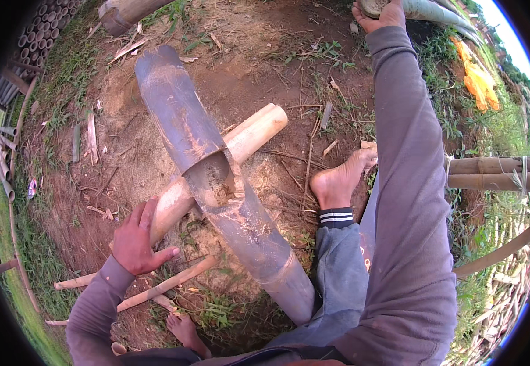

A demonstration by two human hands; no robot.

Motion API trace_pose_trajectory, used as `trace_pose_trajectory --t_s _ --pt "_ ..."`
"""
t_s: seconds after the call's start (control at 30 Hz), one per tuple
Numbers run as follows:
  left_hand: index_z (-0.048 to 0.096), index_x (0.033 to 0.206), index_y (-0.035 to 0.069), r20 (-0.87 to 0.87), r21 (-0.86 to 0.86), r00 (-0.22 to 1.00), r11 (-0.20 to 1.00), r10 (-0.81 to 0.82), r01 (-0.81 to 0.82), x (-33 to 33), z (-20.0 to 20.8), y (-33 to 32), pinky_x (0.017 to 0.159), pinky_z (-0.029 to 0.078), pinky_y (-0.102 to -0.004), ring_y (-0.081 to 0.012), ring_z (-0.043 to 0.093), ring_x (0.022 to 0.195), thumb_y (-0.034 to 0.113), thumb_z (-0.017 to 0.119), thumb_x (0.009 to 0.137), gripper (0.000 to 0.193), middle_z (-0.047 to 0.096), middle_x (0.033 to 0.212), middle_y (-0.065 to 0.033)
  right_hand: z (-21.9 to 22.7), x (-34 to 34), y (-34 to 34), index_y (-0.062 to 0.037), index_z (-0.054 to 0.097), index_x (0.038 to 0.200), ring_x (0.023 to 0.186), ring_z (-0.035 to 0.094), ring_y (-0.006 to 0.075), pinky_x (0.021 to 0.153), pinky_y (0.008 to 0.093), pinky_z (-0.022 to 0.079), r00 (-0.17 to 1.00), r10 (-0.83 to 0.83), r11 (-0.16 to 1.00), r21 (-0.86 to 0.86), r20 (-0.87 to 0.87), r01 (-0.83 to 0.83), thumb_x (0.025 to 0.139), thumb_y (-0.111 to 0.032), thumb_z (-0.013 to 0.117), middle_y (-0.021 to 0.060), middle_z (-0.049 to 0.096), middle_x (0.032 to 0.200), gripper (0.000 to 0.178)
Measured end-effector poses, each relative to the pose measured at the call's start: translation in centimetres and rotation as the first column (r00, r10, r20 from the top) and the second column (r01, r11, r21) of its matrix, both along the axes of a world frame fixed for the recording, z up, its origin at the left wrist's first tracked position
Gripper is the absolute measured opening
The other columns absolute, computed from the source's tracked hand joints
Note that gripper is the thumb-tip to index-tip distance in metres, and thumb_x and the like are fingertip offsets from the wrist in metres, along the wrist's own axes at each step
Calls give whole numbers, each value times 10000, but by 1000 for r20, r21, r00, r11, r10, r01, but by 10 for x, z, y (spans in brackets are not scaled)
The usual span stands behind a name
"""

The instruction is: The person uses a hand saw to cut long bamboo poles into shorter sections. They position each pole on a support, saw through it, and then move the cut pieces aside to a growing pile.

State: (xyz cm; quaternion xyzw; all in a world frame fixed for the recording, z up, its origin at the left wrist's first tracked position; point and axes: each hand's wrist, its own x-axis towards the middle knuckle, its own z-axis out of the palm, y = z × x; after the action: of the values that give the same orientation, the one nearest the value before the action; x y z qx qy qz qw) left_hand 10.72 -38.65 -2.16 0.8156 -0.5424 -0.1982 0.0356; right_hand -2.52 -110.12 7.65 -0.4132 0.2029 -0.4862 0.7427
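Observation:
A thick, dark bamboo pole (pixel 176 110) lies slanted across the ground, with a large open notch (pixel 213 177) cut into its middle. Crossing beneath it is a pale, peeled pole (pixel 256 131). My left hand (pixel 140 241) rests on the lower left part of that pale pole, fingers stretched and thumb apart. Far up at the top edge, my right hand (pixel 387 17) has its fingers round the end of a grey-green bamboo pole (pixel 432 13). The frame's edge cuts off part of that grip. Pale chips and dust lie about the notch.
My bare foot (pixel 341 180) is planted right of the notched bamboo. Thin sticks (pixel 167 283) lie below my left hand. Another bamboo end (pixel 115 21) juts in at the top left. Stacked bamboo tubes (pixel 39 36) stand beyond. Lashed bamboo rails (pixel 490 174) and yellow-orange plastic (pixel 475 76) are at right.

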Motion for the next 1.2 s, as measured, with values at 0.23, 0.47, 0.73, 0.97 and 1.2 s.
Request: trace_pose_trajectory --t_s 0.23,0.47,0.73,0.97,1.2 --pt "267 1672 47 32 37 998 998 55 -56 -6 3 6 1040 541 -552 -466 606 1280 616 874 766 1230 495 1510 -265 -16 -106 124 -146 422 1525 1176 599 402 977 574 509 990 -81 985 142 -116 97 948 -599 740 171 555 1462 799" --pt "261 1675 52 48 48 998 998 38 -41 -7 -3 8 1017 557 -536 -450 619 1269 589 885 768 1225 499 1506 -256 -86 -174 143 -195 349 1615 1383 520 470 1192 773 318 987 -136 918 386 83 94 883 -619 816 184 503 1538 966" --pt "252 1680 68 49 39 997 998 51 -53 -8 -2 12 1043 543 -542 -462 612 1285 563 879 776 1206 498 1515 -267 -90 -169 114 -118 554 1461 1270 662 382 1127 620 503 973 -166 943 316 159 109 896 -484 837 163 693 1342 730" --pt "343 1636 80 134 -79 989 996 58 -48 -9 -18 14 1113 494 -538 -438 595 1308 604 851 801 1109 489 1544 -232 -74 -203 165 -89 538 1468 1106 748 313 999 571 608 968 -192 928 291 -160 232 920 -432 840 121 722 1278 713" --pt "394 1600 19 -348 -545 892 836 -288 57 -121 47 -64 1176 441 -540 -470 553 1370 530 890 815 1060 541 1512 -270 -86 -234 366 4 582 1377 1027 751 286 940 462 628 971 -170 891 394 -170 225 917 -317 859 137 726 1192 625"
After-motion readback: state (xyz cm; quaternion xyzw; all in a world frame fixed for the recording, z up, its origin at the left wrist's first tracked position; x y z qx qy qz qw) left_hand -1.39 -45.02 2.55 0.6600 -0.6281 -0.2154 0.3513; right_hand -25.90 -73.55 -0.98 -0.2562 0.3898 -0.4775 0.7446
